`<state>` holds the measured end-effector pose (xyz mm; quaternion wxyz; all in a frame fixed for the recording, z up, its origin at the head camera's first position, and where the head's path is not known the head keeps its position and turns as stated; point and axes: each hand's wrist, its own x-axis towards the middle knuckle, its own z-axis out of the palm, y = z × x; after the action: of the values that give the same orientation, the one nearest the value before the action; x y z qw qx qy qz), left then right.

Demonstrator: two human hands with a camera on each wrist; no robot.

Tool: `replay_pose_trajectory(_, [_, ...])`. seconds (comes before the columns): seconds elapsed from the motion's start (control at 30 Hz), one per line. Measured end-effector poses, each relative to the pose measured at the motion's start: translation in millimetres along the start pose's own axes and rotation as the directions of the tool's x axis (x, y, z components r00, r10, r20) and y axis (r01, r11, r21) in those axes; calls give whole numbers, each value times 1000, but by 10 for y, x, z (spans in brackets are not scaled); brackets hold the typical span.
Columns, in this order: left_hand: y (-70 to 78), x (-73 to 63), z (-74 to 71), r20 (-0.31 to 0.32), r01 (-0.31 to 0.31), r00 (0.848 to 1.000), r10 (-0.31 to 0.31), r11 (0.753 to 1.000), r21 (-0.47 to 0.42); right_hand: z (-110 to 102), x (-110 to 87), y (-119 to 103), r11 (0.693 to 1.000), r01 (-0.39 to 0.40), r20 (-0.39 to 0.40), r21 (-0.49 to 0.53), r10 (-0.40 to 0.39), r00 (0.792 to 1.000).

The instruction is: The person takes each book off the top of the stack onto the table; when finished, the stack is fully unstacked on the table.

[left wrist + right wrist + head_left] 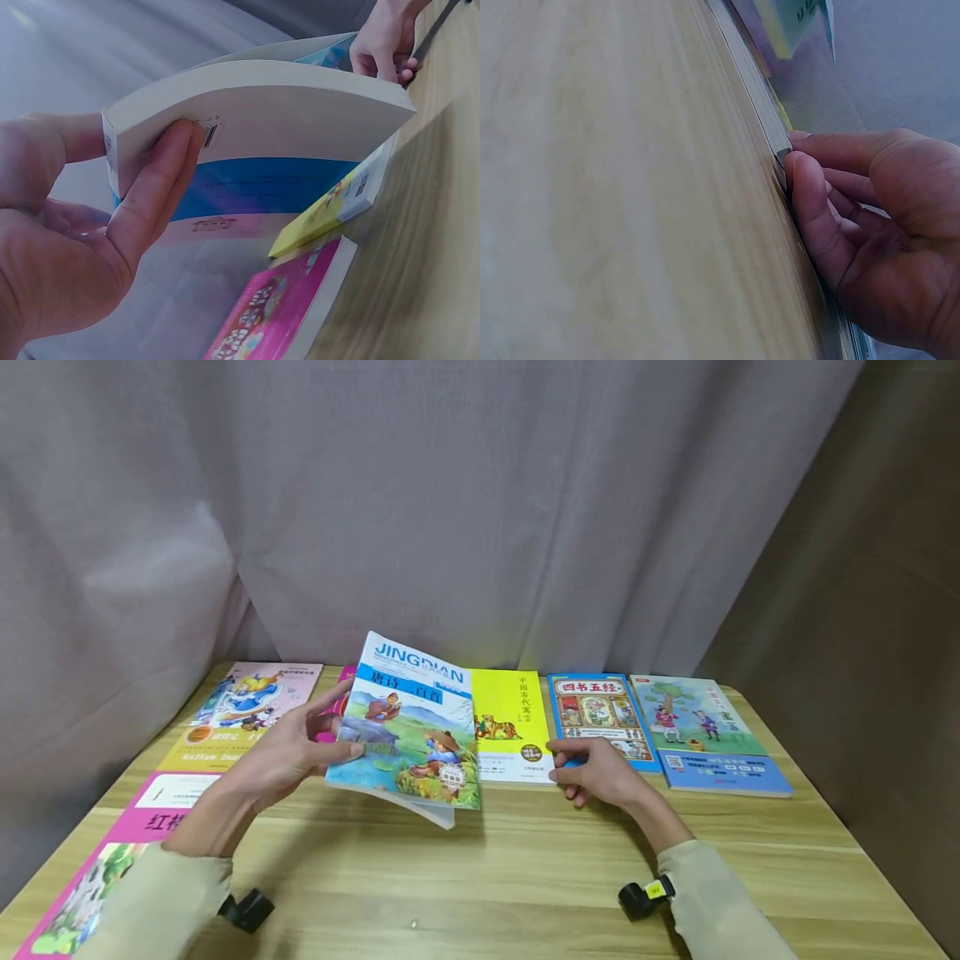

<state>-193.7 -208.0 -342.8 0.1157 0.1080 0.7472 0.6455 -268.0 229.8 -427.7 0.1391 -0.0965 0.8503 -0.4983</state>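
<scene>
My left hand [281,752] grips a paperback book [408,727] by its left edge, thumb on the front cover and fingers behind. Its cover reads JINGDIAN above a painted river scene; it is tilted up above the table. In the left wrist view, fingers press its back cover near a barcode. My right hand [600,772] pinches the near right corner of a yellow book [517,702] with a tiger on it. The right wrist view shows thumb and forefinger at that book's corner [781,142]. The held book hides part of the yellow one.
A magenta book [281,300] lies partly behind the held book. Farther left are a pink-and-yellow book [258,702] and another magenta book [112,835]. On the right lie a blue book [603,714] and a green-and-blue book [727,768]. A grey curtain [450,510] hangs behind the wooden table [450,893].
</scene>
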Motion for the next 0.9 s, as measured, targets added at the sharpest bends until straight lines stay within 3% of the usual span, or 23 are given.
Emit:
replay_pose_trajectory(0.2, [-58, -431, -70, 35, -69, 997, 71, 996, -53, 9, 4, -15, 1000, -10, -6, 0, 10, 1000])
replay_pose_trajectory(0.33, [-123, -717, -97, 21, -54, 998, 54, 998, -10, 12, 5, -29, 1000, 0, -6, -3, 0, 1000])
replay_pose_trajectory(0.5, [-175, -1021, -97, -69, 90, 994, -83, 990, 110, 4, -1, -27, 1000, 2, -13, -10, -3, 1000])
replay_pose_trajectory(0.7, [-312, -1236, -91, -111, 312, 948, -300, 942, 125, 9, -4, -29, 1000, -2, -13, -9, 1, 1000])
replay_pose_trajectory(0.9, [-498, -1355, -159, -97, 397, 917, -386, 908, 136, 2, -5, -3, 1000, 15, -6, -15, -15, 1000])
